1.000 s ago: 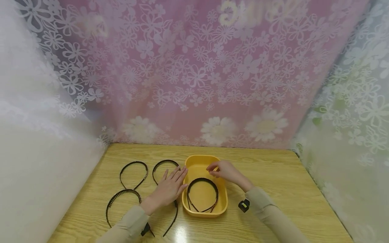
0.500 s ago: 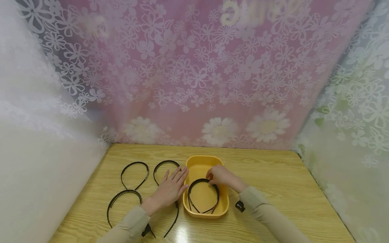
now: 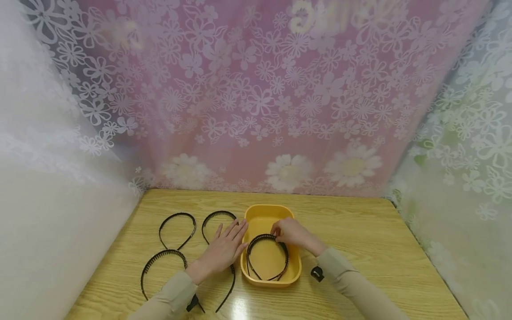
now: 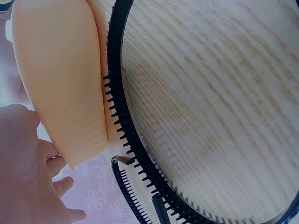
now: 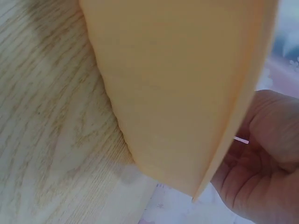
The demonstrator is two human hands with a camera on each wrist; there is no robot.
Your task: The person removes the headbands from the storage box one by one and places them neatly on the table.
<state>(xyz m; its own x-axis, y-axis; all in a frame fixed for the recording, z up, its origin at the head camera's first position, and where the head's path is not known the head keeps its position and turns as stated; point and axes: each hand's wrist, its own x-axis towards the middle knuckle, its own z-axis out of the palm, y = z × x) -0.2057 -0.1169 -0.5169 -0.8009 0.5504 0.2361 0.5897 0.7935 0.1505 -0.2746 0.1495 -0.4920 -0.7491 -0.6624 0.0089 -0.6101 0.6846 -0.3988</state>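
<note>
A yellow plastic bin [image 3: 297,266] holds a black toothed headband [image 3: 287,260], its arch toward the bin's middle and its ends toward the near wall. My right hand [image 3: 294,233] reaches over the right rim and pinches the top of that headband's arch. In the right wrist view the bin's wall hides the fingertips of the right hand [image 5: 266,163]. With fingers straight and spread, my left hand [image 3: 220,253] rests at the bin's left rim. The left wrist view shows the fingers of the left hand [image 4: 28,172] against the bin's outer wall [image 4: 60,79].
Several more black headbands lie left of the bin: one far left [image 3: 160,229], one front left [image 3: 142,278], and one farther back [image 3: 202,224], partly behind the left hand. The wooden table [image 3: 360,249] reaches back to a pink floral curtain [image 3: 256,111].
My right hand has come down and toward me into the bin, onto the headband's arch. Over the last half second the arch shifts slightly. My left hand stays at the left rim.
</note>
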